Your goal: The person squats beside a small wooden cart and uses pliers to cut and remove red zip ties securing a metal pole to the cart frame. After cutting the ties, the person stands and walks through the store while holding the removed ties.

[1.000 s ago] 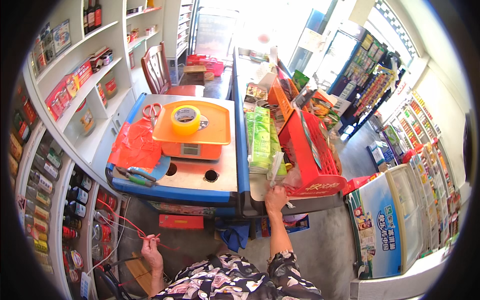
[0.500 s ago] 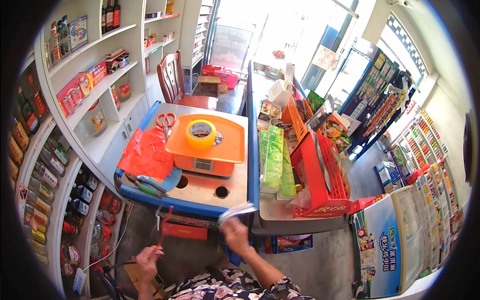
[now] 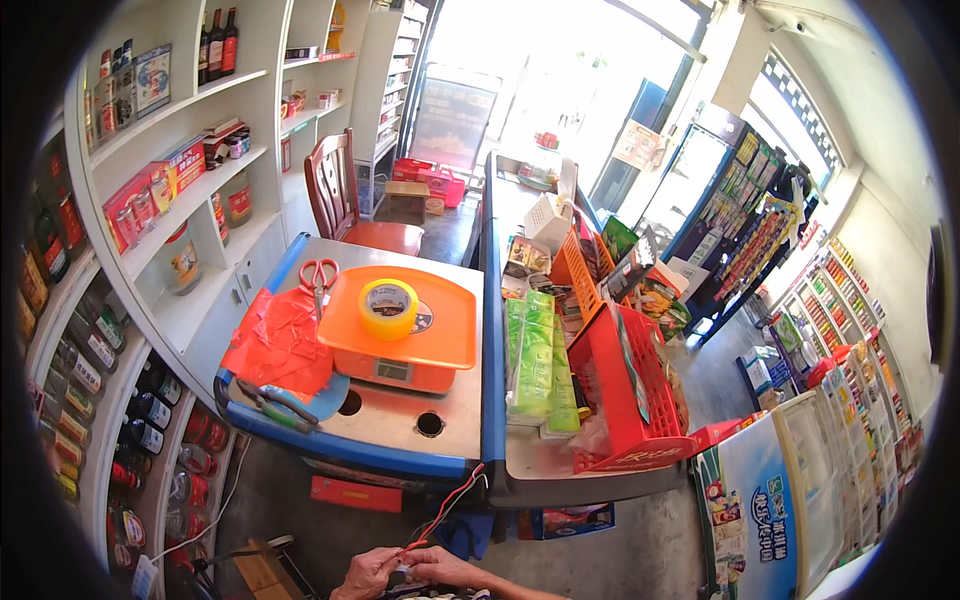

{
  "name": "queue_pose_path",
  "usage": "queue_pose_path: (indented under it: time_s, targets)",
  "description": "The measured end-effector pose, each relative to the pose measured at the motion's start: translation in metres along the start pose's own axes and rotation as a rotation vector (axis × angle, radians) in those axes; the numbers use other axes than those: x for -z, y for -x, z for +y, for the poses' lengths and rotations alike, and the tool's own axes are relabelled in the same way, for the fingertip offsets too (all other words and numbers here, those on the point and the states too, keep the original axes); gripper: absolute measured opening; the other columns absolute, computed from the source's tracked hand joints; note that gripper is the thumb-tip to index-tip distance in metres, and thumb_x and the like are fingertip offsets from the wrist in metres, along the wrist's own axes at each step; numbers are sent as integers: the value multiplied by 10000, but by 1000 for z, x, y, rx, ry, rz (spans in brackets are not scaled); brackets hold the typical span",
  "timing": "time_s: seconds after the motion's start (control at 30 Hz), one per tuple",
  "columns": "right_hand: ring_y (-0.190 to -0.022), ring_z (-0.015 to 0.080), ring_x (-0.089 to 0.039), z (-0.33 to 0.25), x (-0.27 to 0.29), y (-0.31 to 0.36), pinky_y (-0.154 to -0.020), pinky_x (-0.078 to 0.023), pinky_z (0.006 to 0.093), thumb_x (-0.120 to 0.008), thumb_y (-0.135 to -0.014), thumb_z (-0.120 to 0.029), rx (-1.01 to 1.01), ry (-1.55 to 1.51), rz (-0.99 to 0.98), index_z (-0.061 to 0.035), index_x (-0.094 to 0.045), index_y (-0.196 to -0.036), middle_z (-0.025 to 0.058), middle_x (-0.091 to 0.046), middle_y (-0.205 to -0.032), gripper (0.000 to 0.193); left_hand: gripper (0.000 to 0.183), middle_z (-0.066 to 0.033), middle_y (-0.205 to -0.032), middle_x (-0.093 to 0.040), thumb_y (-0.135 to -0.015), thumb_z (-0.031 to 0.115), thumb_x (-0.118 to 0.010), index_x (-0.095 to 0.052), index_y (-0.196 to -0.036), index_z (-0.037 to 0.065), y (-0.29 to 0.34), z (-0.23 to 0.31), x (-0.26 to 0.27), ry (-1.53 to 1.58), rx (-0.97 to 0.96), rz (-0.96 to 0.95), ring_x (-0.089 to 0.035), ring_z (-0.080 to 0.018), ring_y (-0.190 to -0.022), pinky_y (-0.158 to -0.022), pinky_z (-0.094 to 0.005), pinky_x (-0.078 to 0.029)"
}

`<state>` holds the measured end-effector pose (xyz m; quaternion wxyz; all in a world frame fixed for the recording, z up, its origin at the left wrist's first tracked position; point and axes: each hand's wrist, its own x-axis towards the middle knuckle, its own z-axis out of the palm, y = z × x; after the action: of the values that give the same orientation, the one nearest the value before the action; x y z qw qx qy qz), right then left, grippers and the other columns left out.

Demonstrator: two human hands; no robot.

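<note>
Low in front of my body, my left hand (image 3: 368,575) and my right hand (image 3: 440,567) meet, fingers closed on a thin red cord (image 3: 434,524). Its loose end rises away from me to the right, with dark and white strands beside it. Something small and whitish shows between the fingertips, too small to name. Beyond my hands stands a blue-edged counter. On it sits an orange scale (image 3: 440,318) with a yellow tape roll (image 3: 388,307) on its pan. To the left lie red plastic bags (image 3: 278,345), red-handled scissors (image 3: 319,277) and green-handled pliers (image 3: 270,405).
Right of the scale, a second counter bears green packs (image 3: 530,350), a red plastic basket (image 3: 630,390) and an orange basket (image 3: 582,262). Shelves of bottles line the left. A wooden chair (image 3: 345,195) stands behind the counter, a chest freezer (image 3: 760,500) at lower right.
My hands have come together in front of my body; the right drew back from the counter edge, the left moved right with the red cord. The white thing in my right hand no longer shows clearly.
</note>
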<state>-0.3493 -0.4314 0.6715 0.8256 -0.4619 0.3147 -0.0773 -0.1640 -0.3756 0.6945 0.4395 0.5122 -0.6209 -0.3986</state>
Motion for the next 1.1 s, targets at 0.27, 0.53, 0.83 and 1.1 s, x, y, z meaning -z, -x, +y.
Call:
queue_pose_path:
  time_s: [0.27, 0.53, 0.83, 1.1]
  targets:
    - [-585, 77, -522, 19, 36, 4, -520, -424, 236, -529, -781, -119, -48, 224, 224, -43, -613, -874, 9, -596, -678, 147, 148, -131, -837, -632, -766, -13, -592, -655, -896, 21, -28, 6, -16, -92, 32, 160, -609, -274, -816, -747, -354, -481]
    - [-668, 275, -591, 47, 62, 23, -609, -447, 378, -511, -769, -205, 43, 573, 337, 21, -609, -784, 180, -600, -700, 247, 180, -135, -847, -657, -792, 22, -602, -662, -961, 30, -9, 4, -29, -191, 198, -101, -634, -272, -768, -697, -335, -499]
    - [-839, 422, -588, 83, 28, 32, -728, -454, 470, -479, -823, -208, -54, 631, 638, 31, -615, -879, 269, -605, -808, 280, 137, -94, -786, -594, -788, 92, -616, -626, -924, 76, -23, -9, -36, -537, -104, -324, -580, -297, -708, -632, -386, -460]
    - [-812, 430, -581, 109, -27, 9, -691, -433, 497, -454, -818, -175, -17, 578, 690, 22, -591, -855, 279, -586, -805, 242, 115, -90, -706, -541, -812, 129, -593, -616, -923, 112, -16, -12, -11, -635, -210, -508, -585, -289, -633, -529, -383, -464]
